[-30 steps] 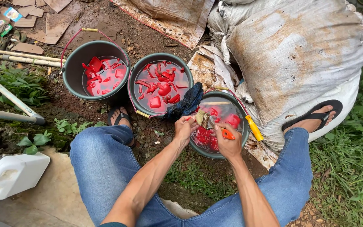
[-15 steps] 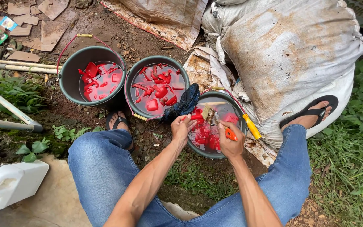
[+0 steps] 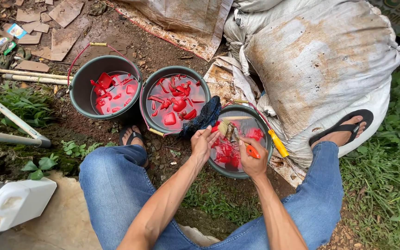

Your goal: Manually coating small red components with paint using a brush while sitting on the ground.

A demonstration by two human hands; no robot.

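Note:
I sit in blue jeans and flip-flops in front of three dark buckets of liquid with several red plastic pieces (image 3: 170, 119) floating in them. Both hands hover over the right bucket (image 3: 235, 175). My left hand (image 3: 203, 141) grips a small piece at the fingertips; the brush partly hides it. My right hand (image 3: 253, 161) is closed on a brush with an orange handle (image 3: 253, 151), and its pale bristles (image 3: 223, 128) rest against that piece. A dark blue cloth (image 3: 205, 116) hangs over the rim of the middle bucket (image 3: 146, 99), right beside my left hand.
The left bucket (image 3: 77, 92) has a red wire handle. A yellow grip (image 3: 278, 143) sits on the right bucket's handle. Big dirty white sacks (image 3: 320, 60) lie at the right, a white jug (image 3: 17, 203) at lower left, pipes (image 3: 28, 76) and tile scraps at upper left.
Both hands stayed over the right bucket, working the brush against the small piece. The view shifted slightly; the buckets did not move.

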